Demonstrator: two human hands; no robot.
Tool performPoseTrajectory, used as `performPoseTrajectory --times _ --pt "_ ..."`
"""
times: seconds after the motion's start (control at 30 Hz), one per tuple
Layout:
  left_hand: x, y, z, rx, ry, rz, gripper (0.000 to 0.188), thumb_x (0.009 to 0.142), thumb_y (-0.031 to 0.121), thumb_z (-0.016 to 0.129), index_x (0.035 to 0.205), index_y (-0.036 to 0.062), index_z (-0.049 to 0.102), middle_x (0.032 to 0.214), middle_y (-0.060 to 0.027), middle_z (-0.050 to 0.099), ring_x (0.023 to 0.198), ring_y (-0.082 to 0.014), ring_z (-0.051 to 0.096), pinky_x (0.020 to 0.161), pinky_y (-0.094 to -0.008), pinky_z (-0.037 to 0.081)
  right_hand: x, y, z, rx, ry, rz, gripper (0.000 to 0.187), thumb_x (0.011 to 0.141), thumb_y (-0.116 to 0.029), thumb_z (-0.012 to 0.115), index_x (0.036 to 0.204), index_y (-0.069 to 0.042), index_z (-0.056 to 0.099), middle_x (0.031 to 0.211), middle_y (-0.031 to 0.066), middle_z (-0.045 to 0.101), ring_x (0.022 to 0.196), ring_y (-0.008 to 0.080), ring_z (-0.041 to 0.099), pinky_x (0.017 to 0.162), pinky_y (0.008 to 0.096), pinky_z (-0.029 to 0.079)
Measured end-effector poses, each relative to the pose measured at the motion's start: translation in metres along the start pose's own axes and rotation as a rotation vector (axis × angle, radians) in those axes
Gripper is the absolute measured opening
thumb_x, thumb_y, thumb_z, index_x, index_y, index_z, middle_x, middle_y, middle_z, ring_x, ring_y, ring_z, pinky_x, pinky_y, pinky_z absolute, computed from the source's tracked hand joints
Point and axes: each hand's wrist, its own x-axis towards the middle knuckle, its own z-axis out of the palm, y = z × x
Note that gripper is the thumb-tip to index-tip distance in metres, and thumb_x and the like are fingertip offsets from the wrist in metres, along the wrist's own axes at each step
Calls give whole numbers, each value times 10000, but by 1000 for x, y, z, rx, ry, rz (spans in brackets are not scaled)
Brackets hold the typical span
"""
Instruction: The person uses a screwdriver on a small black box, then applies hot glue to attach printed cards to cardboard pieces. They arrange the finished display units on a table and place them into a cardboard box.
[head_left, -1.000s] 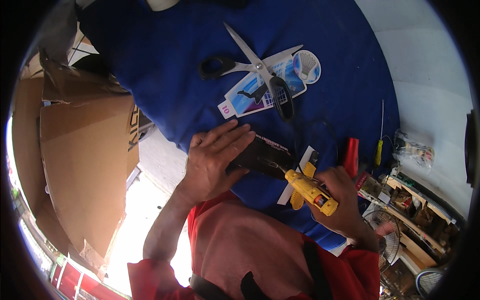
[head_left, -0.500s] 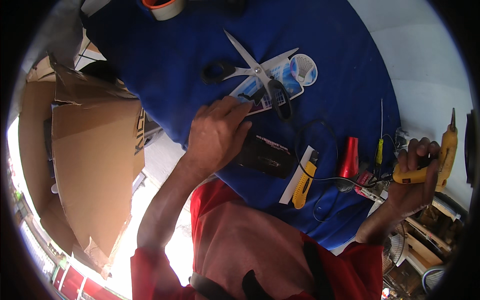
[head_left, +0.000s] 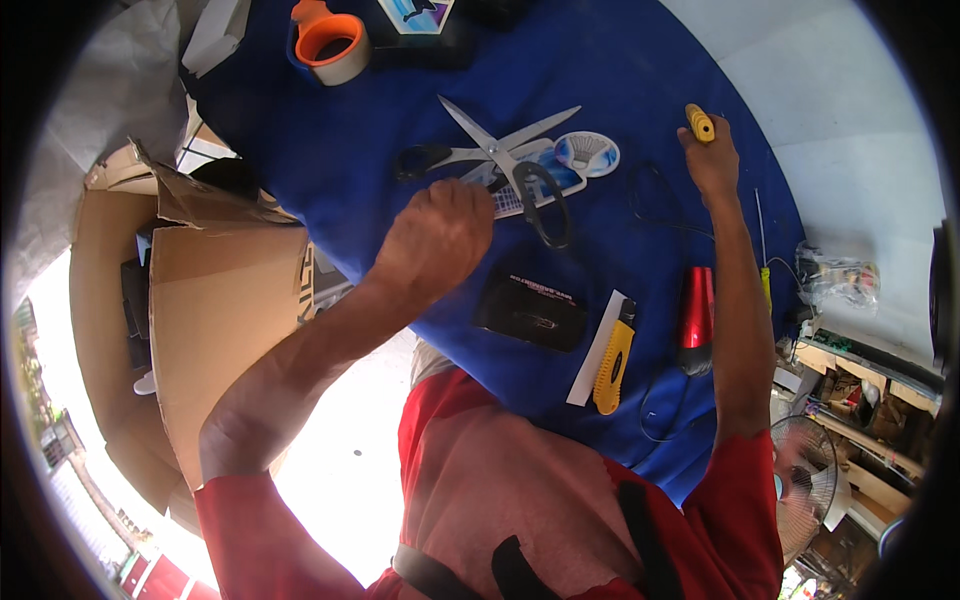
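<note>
My left hand point(head_left: 437, 238) is closed, its curled fingers beside the left end of a blue printed cut-out point(head_left: 560, 180). Whatever the fingers may hold is hidden. Black-handled scissors point(head_left: 493, 146) lie spread across that cut-out, one loop resting right of my fingers. At the cut-out's right end is a round part point(head_left: 587, 154) with a shuttlecock picture. Over the far right of the table, my right hand point(head_left: 712, 165) grips a yellow soldering gun point(head_left: 701, 122). The gun is seen end-on, so most of its body is hidden. A thin dark cord point(head_left: 690, 228) lies on the cloth below that hand.
On the blue cloth point(head_left: 600, 60) lie a dark card point(head_left: 530, 310), a yellow cutter knife point(head_left: 613, 370), a red cylinder point(head_left: 696, 310) and a screwdriver point(head_left: 765, 285). An orange tape dispenser point(head_left: 333, 45) stands far left. A cardboard box point(head_left: 225, 330) is left; a fan point(head_left: 806, 475) stands lower right.
My right hand has carried the soldering gun from the right edge up to the far side of the table. My left fingers have curled in more. The whole view has shifted.
</note>
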Motion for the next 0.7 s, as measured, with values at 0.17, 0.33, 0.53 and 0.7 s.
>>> performPoseTrajectory --times 0.17,0.33,0.53,0.7 --pt "-32 -67 -56 -265 -83 -314 137 802 85 670 784 51 538 701 -113 616 641 -313 645 564 -392 533 -31 -1 0 -363 246 -214 692 875 -332 787 1458 -95 500 1226 162 688 1175 327 660 1003 460 499" --pt "-57 -69 -107 -1509 -484 -654 182 914 5 500 1036 -53 621 973 -171 683 801 -248 684 654 -385 560 -95 -8 -37 436 -11 -234 669 853 -423 810 1361 -44 598 1155 157 704 1100 258 683 926 392 528" --pt "-27 17 -78 -2052 -515 -533 398 1004 101 511 1359 -78 527 1207 -128 673 1109 -144 609 992 -315 468 -171 -24 -40 1297 -771 -125 842 800 -485 871 1353 51 530 1082 119 700 886 150 685 659 245 527" --pt "4 42 -56 -1602 -365 -142 196 982 83 591 1131 -35 638 905 -146 625 857 -258 640 750 -404 497 -215 -35 -58 1258 -462 -103 553 800 -206 900 1230 17 635 1044 129 710 831 165 688 656 287 544"
